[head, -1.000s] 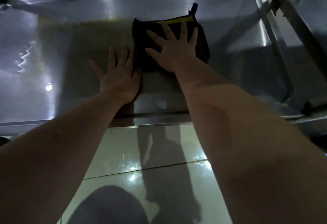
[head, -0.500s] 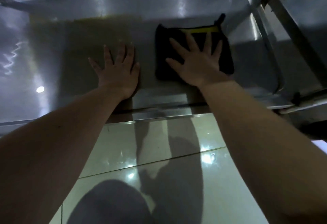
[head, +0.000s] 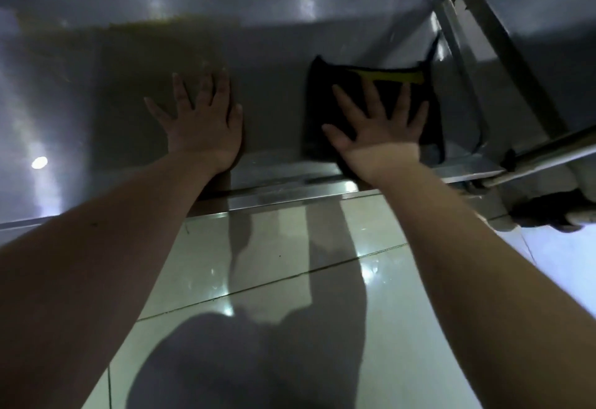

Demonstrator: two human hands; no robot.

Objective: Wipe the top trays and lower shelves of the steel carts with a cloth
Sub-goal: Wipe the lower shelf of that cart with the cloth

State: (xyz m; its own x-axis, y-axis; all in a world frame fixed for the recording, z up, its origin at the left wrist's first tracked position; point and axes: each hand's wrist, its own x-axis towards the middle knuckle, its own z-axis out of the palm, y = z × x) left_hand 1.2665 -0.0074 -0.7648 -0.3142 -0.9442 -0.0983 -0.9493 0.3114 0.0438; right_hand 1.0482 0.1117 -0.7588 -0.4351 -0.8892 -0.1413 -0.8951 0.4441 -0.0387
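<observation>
Right hand (head: 377,137) open flat on the cloth (head: 317,102), left hand (head: 203,124) flat on bare shelf (head: 96,102) left of it; uneven pressure could bunch the cloth.

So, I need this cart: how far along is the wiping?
Nothing looks finished. In hand: the right hand presses the black cloth flat near the steel surface's right end; the left hand rests on bare steel. Left: the yellowish smear along the far side.

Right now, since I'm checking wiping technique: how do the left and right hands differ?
The left hand lies flat on the bare steel surface; the right hand presses on the black cloth. The left hand sits mid-surface; the right hand is near its right end. Both are open, palms down.
</observation>
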